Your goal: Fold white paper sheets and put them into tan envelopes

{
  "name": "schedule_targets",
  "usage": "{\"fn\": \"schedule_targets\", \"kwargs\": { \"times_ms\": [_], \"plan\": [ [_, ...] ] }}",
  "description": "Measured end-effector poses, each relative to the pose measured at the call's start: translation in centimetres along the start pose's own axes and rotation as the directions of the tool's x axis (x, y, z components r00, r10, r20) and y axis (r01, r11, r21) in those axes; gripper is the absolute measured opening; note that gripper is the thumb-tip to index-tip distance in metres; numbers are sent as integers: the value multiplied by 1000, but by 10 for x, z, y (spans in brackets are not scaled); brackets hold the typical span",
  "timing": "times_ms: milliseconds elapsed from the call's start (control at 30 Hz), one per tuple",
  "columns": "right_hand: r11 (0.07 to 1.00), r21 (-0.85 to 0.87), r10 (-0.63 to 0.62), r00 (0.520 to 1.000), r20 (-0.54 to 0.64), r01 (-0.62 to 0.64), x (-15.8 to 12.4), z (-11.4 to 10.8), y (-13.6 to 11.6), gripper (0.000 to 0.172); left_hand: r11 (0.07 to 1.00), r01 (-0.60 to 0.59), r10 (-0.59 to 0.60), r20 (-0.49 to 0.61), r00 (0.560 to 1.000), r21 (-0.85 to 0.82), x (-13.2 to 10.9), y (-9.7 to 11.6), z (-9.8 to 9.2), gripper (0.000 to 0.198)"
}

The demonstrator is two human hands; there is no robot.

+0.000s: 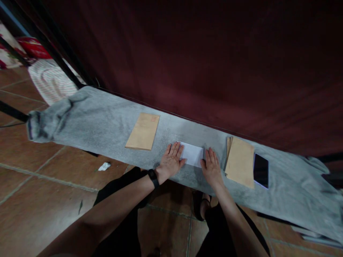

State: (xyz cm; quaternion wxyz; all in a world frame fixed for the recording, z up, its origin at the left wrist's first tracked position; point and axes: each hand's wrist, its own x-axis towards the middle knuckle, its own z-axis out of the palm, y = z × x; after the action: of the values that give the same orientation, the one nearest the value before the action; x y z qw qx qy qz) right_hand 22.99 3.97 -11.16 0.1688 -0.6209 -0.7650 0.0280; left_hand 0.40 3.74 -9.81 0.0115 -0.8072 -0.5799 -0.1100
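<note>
A small white sheet of paper [192,154] lies flat on the grey cloth [104,121] in the middle of the bench. My left hand [172,160] rests palm down over its left end, fingers spread and pointing away from me. At the paper's right edge my right hand [211,166] lies with its fingers stretched out, the thumb by the lower right corner. Nothing is gripped in either hand. Left of my hands a brown envelope [143,131] lies flat, and a stack of brown envelopes [240,162] lies to their right.
A dark phone [261,170] lies just right of the envelope stack. Dark red fabric [187,64] hangs along the far side of the cloth. Striped fabric [55,80] hangs at the upper left. A crumpled white scrap [104,166] is on the tiled floor.
</note>
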Motion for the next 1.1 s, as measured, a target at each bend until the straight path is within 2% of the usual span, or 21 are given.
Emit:
{"fn": "schedule_targets", "kwargs": {
  "times_ms": [67,133,233,400,600,733,833,900,1000,1100],
  "plan": [
    [994,41,-99,995,5,98,2,-1,-7,57,1000,-9,9,-9,1000,4,0,0,0,65],
    [978,55,-202,978,59,199,2,0,-16,55,1000,-14,14,-10,1000,10,0,0,-1,65],
    [965,19,-262,956,130,262,-2,3,-26,55,1000,-15,15,4,1000,20,0,0,-2,64],
    [983,-62,-165,975,150,176,0,4,-20,57,999,-13,12,42,999,29,0,-1,-4,65],
    [996,-56,-57,979,198,69,11,-3,-3,59,999,-33,34,60,998,-9,1,-13,-4,62],
    [999,-54,6,983,181,4,14,-6,3,58,999,-34,35,34,999,-36,2,-19,-7,59],
    [999,-29,31,987,156,-26,17,-6,4,57,999,-26,25,-19,1000,-25,3,-14,-11,57],
    [999,-2,48,991,123,-48,19,-6,3,54,994,-102,101,-34,994,-30,3,-5,-14,55],
    [994,37,104,993,54,-106,24,-9,0,47,957,-283,284,7,959,-67,4,11,-17,52],
    [979,59,195,981,16,-196,29,-14,-4,39,948,-306,311,56,949,-85,9,23,-18,50]
  ]
}}
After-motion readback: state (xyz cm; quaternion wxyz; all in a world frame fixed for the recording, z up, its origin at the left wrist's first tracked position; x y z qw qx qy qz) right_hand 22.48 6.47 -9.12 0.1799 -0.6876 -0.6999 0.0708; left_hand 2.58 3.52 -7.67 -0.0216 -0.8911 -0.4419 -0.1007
